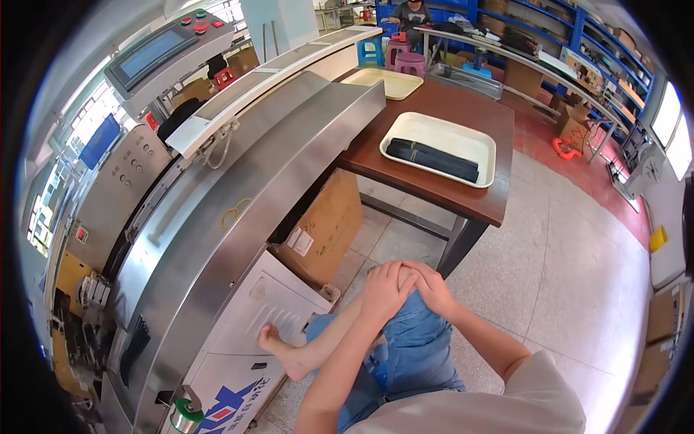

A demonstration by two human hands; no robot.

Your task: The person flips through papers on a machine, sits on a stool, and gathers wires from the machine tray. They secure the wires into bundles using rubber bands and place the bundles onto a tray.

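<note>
Left hand (388,291) and right hand (432,288) rested over knee (408,275), nothing grasped | Dark bundle (435,158): likely light, flexible, best lifted mid-length

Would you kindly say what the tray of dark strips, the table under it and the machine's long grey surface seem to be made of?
The tray looks like smooth cream plastic, from its rounded rim. The table top may be wood or laminate, reddish-brown and slightly glossy. The machine's surface seems brushed metal, probably steel, given its streaky shine.
</note>
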